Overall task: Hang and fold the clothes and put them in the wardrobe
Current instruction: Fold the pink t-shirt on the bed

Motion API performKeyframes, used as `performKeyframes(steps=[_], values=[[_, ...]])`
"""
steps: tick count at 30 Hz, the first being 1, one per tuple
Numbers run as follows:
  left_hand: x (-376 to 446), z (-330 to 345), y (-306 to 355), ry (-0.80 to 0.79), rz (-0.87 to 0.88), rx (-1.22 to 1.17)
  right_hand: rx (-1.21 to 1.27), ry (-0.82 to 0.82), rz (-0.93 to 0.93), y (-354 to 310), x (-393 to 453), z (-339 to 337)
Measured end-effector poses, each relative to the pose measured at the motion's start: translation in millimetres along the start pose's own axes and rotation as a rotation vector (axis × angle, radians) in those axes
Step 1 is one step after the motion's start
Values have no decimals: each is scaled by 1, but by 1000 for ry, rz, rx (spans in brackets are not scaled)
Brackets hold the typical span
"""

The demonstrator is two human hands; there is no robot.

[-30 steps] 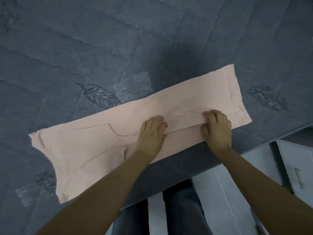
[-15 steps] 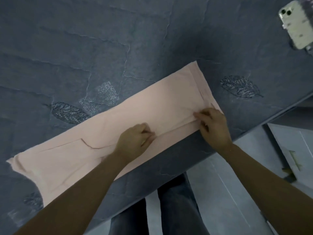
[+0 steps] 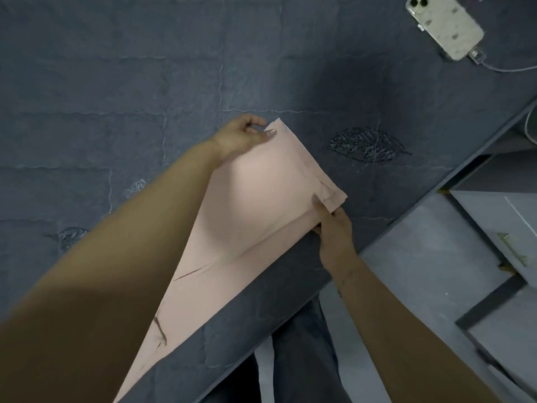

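Bare forearms (image 3: 122, 257); seemingly dark jeans (image 3: 302, 353)

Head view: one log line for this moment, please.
step: folding | garment: flat on bed | left hand: pinches far corner | right hand: pinches near corner

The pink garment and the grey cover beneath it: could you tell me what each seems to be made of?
The pink garment looks like thin, matte woven cloth, perhaps cotton: it lies flat and has a stitched hem at its end. The grey cover looks like soft quilted fabric, with puckered stitch lines and embroidered leaf motifs.
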State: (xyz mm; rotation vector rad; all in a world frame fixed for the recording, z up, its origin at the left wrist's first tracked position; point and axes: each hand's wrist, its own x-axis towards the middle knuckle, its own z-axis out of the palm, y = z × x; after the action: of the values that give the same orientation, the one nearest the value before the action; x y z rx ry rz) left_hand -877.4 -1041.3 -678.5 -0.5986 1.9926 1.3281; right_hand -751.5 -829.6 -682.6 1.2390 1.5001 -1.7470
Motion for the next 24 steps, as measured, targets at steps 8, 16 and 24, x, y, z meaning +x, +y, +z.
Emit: performKeyframes(steps=[8,16,24], values=[[-22,-6,5,-57,71,-146,86,21,-203,-14,-14,-7],[-118,-80,-12,-129,293,-256,-168,-86,-702,9,-129,9],[-264,-187,-150,-76,272,-115,-638,-303,-952,144,-248,71]])
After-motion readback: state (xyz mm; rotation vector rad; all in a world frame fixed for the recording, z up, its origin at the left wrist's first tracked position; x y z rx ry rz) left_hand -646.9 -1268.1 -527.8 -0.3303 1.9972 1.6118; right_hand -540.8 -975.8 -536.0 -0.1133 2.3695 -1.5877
